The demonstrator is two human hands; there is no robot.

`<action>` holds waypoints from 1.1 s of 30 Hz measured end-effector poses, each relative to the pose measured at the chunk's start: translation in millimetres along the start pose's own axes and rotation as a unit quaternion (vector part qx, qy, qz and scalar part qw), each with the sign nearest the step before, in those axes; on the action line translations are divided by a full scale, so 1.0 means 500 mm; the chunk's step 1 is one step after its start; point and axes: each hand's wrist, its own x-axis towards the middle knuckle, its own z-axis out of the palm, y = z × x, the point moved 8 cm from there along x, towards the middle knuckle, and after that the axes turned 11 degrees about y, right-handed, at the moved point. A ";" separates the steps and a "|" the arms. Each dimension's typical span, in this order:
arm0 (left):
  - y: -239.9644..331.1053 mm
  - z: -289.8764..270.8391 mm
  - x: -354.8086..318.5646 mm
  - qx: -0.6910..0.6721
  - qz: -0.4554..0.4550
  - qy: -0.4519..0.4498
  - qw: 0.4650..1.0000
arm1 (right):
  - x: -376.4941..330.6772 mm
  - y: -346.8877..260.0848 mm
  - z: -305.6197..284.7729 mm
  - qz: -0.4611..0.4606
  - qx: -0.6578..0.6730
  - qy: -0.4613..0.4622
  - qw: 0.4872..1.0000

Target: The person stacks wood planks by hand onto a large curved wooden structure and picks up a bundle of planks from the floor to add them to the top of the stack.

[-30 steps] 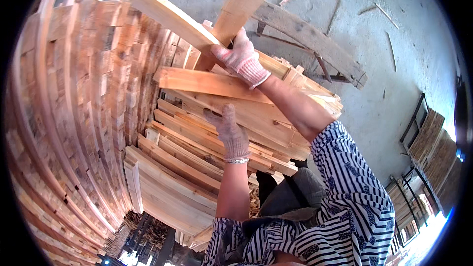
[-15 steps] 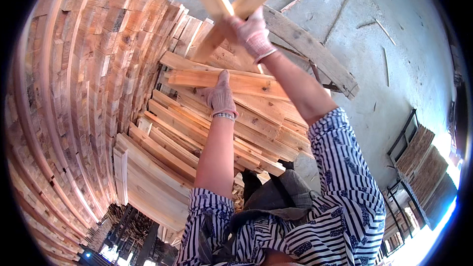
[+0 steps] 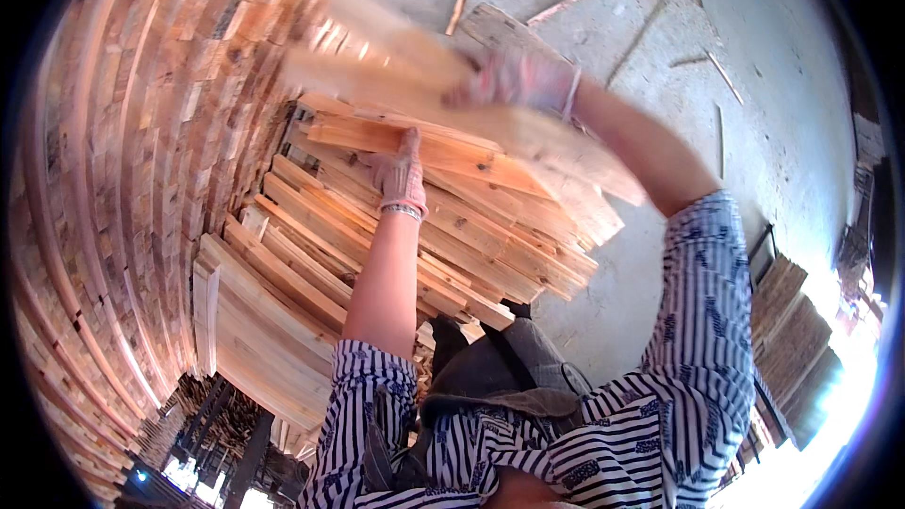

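Swung outward to the right since the earlier frame, the right hand grasps motion-blurred boards, lower now, over the far edge of the pile. Near the pile's middle, the left hand touches an orange-toned board; I cannot tell whether its fingers close on it. Wide pale boards lie by the pile's near left corner. Along its left edge rises a tall timber stack, bounding that side. Beyond the far edge, a weathered plank is partly hidden by the right hand. Wood strips litter the grey floor; brown panels stand far right. The blurred boards' long axes slant from the timber stack toward the pile's right edge.
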 end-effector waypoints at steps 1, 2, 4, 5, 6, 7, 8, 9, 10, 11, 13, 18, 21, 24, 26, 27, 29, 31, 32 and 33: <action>0.004 0.002 0.003 -0.036 0.016 -0.015 0.999 | -0.005 0.048 0.072 0.063 -0.044 -0.033 0.996; 0.012 0.004 0.002 -0.074 0.034 -0.033 0.996 | -0.001 0.107 0.132 0.137 -0.076 -0.032 0.987; 0.014 -0.017 -0.015 -0.179 0.079 -0.065 0.979 | 0.018 0.141 0.183 0.149 0.019 -0.011 0.989; 0.052 -0.036 -0.042 -0.158 0.037 -0.074 0.984 | 0.007 0.178 0.192 0.164 0.065 0.003 0.984; 0.023 -0.039 -0.043 -0.162 0.015 -0.072 0.984 | 0.009 0.194 0.234 0.096 0.103 -0.038 0.989; 0.003 -0.030 -0.040 -0.172 0.001 -0.079 0.982 | 0.008 0.225 0.256 0.029 0.133 -0.069 0.988; 0.001 -0.023 -0.035 -0.190 -0.012 -0.080 0.979 | 0.013 0.232 0.258 0.064 0.181 -0.102 0.976; 0.011 -0.026 -0.050 -0.216 -0.005 -0.085 0.973 | 0.014 0.243 0.258 0.104 0.228 -0.128 0.960; 0.017 -0.035 -0.076 -0.241 0.003 -0.090 0.966 | 0.008 0.253 0.260 0.154 0.223 -0.138 0.953; 0.016 -0.033 -0.109 -0.254 -0.030 -0.097 0.962 | 0.002 0.260 0.263 0.202 0.217 -0.148 0.944; -0.012 -0.006 -0.165 -0.284 -0.122 -0.124 0.943 | -0.004 0.193 0.261 0.208 0.202 -0.163 0.943; -0.023 -0.010 -0.226 -0.312 -0.299 -0.291 0.854 | -0.060 0.155 0.266 0.227 0.100 -0.141 0.958; -0.062 0.002 -0.203 -0.320 -0.229 -0.172 0.903 | -0.069 0.100 0.279 0.195 0.207 -0.170 0.944; 0.001 -0.033 -0.232 -0.278 -0.302 -0.173 0.895 | -0.081 0.168 0.282 0.222 0.261 -0.135 0.930; -0.033 -0.031 -0.225 -0.314 -0.272 -0.171 0.893 | -0.092 0.106 0.272 0.185 0.265 -0.143 0.936; -0.046 -0.046 -0.223 -0.316 -0.252 -0.159 0.901 | -0.107 0.059 0.264 0.271 0.307 -0.133 0.903; -0.047 -0.142 -0.271 -0.239 -0.204 -0.119 0.942 | -0.195 -0.041 0.254 0.456 0.371 -0.106 0.802; -0.033 -0.163 -0.310 -0.374 -0.124 -0.076 0.916 | -0.241 -0.001 0.280 0.389 0.373 -0.086 0.838; -0.043 -0.192 -0.325 -0.437 -0.083 -0.032 0.895 | -0.255 0.023 0.327 0.346 0.374 -0.095 0.855; -0.052 -0.195 -0.338 -0.440 -0.116 -0.081 0.887 | -0.274 0.065 0.356 0.302 0.350 -0.034 0.886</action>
